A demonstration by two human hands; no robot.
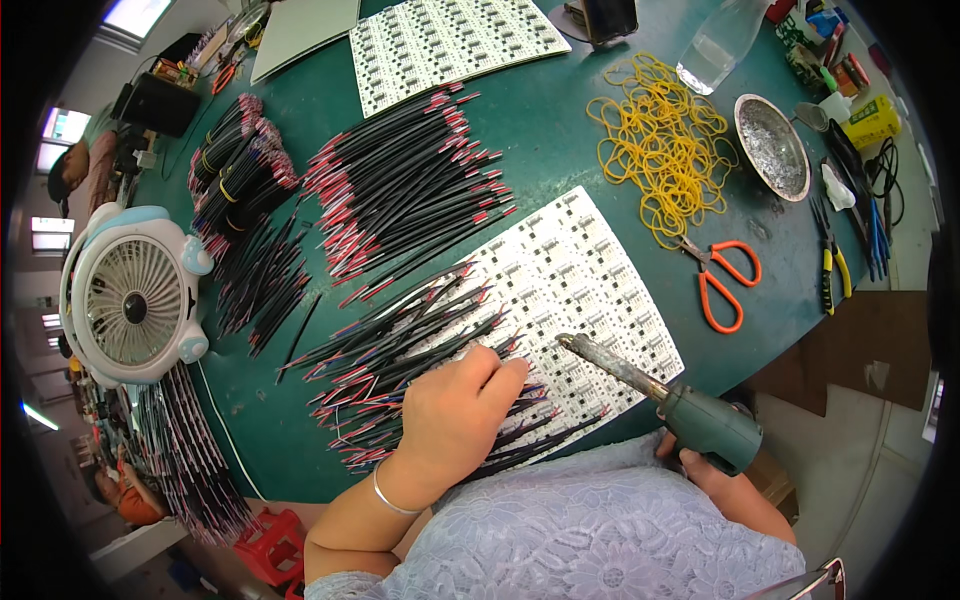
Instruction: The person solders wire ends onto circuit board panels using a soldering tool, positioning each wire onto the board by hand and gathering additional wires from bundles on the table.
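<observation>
My left hand (458, 405), a bracelet at its wrist, is closed with fingers curled down over a white circuit board panel (600, 270). Its fingertips are hidden, so what they pinch cannot be made out. Around it, many black cables (400, 345) with red and blue ends lie across the panel's left part. My right hand (708, 474) is wrapped round a soldering iron (710, 425) with a green handle, partly hiding the fingers. The iron's metal tip points up and left, over the panel's middle, right of my left hand.
Bundled black cables (390, 190) lie beyond the panel. Yellow rubber bands (665, 140), orange-handled cutters (725, 285), pliers (830, 260) and a metal bowl (773, 150) are on the right. A plastic bottle (718, 45) stands behind. On the left is a white fan (135, 300). Another person (135, 495) sits farther off.
</observation>
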